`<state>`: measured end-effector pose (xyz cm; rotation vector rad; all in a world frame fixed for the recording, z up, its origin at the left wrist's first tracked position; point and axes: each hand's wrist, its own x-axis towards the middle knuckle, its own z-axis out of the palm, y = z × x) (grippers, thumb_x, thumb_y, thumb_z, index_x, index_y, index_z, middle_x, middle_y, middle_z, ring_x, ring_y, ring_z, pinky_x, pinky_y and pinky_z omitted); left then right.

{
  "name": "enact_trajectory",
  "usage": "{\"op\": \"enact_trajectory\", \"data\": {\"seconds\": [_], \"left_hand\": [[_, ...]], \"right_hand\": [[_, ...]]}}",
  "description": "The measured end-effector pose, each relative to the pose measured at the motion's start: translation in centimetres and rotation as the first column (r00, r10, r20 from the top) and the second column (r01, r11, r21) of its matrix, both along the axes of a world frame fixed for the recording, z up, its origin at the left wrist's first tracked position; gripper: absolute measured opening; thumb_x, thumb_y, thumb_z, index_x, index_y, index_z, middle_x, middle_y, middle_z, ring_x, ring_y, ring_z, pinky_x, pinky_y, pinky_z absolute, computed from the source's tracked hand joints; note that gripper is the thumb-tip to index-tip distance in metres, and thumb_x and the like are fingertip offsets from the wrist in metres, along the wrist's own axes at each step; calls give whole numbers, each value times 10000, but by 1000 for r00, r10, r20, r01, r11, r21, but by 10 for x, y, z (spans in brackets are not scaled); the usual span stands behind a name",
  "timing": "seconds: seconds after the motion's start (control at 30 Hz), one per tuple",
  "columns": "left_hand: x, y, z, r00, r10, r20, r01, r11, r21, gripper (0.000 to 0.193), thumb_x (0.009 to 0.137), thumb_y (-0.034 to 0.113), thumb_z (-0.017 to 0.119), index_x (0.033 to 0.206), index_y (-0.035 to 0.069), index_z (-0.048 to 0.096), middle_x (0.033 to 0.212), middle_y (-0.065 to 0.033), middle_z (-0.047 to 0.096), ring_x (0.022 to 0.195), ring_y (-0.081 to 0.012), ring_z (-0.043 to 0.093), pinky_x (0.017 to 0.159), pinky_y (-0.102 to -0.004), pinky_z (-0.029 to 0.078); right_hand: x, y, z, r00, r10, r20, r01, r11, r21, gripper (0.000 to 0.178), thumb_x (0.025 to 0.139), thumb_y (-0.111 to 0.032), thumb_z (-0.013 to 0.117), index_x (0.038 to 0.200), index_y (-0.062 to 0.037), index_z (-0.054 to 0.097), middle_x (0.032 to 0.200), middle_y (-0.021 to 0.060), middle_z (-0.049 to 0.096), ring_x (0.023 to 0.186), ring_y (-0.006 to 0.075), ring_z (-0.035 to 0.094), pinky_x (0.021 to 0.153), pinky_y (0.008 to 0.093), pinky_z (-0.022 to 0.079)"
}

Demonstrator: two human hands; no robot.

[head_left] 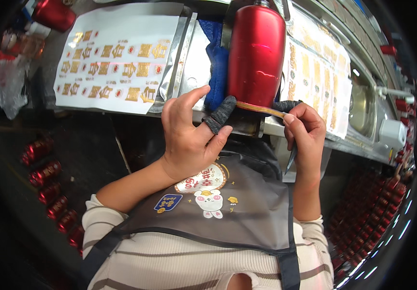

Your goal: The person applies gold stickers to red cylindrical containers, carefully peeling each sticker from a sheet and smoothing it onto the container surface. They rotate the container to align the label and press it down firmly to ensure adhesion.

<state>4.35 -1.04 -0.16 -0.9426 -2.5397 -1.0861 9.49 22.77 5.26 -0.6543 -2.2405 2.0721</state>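
A glossy red bottle (256, 58) lies on its side on the bench, its base toward me. Along the rim of that base runs a thin gold strip (257, 108), its right end standing off the bottle. My right hand (306, 126) pinches this loose end between thumb and finger. A slim, dark pointed tool, perhaps tweezers (291, 159), sticks out below the same hand. My left hand (189, 123) has its fingers spread, and its index fingertip, in a dark grey finger sleeve (221, 114), touches the base's left edge. Another dark sleeve (285, 105) covers my right index finger.
A white sheet of gold stickers (114, 58) lies left of the bottle; more sticker sheets (317, 82) lie to the right. A blue cloth (216, 72) lies against the bottle's left side. A sink (363, 108) stands at far right. Red bottles (44, 171) line the lower left and lower right.
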Motion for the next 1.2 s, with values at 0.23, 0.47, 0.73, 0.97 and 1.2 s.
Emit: {"op": "enact_trajectory", "data": {"seconds": [0.23, 0.47, 0.73, 0.97, 1.2], "left_hand": [[-15, -5, 8, 981, -135, -139, 115, 984, -139, 463, 702, 133, 800, 1156, 100, 718, 1402, -186, 445, 1250, -369, 441, 1021, -501, 328], [-24, -3, 15, 949, -230, -217, 186, 961, -204, 444, 674, 121, 809, 1111, 111, 728, 1400, -179, 451, 1246, -362, 450, 981, -501, 326], [-31, 12, 29, 923, -282, -260, 228, 949, -218, 383, 633, 105, 800, 1011, 128, 744, 1364, -163, 511, 1259, -364, 477, 999, -498, 332], [-38, 47, 37, 917, -301, -263, 248, 944, -217, 438, 668, 105, 803, 1102, 134, 751, 1488, -186, 458, 1325, -384, 483, 1073, -595, 303], [-49, 36, 5, 979, -202, 1, 197, 954, 224, 699, 681, 110, 875, 1320, -1, 614, 1482, -261, 469, 1365, -372, 487, 1127, -607, 297]], "right_hand": [[-3, 1, -11, 999, -13, -40, 11, 999, -45, 138, 894, -52, 666, 787, -40, 579, 727, -78, 514, 653, -7, 409, 568, 181, 292], [-1, 0, -14, 997, -21, -68, 20, 1000, -11, 148, 896, -85, 644, 772, -63, 566, 649, -69, 492, 536, -2, 398, 464, 191, 292], [-3, 1, -16, 999, -13, -33, 11, 997, -74, 137, 881, -39, 679, 783, -35, 583, 722, -74, 518, 631, -20, 414, 548, 173, 302], [-6, 1, -23, 999, 32, -31, -31, 999, 31, 118, 871, -40, 694, 795, -23, 605, 740, -63, 541, 617, -10, 425, 551, 175, 331], [-5, 2, -14, 994, 109, 0, -108, 985, 136, 104, 847, -67, 722, 822, -27, 629, 775, -55, 534, 625, -13, 424, 557, 178, 316]]}}
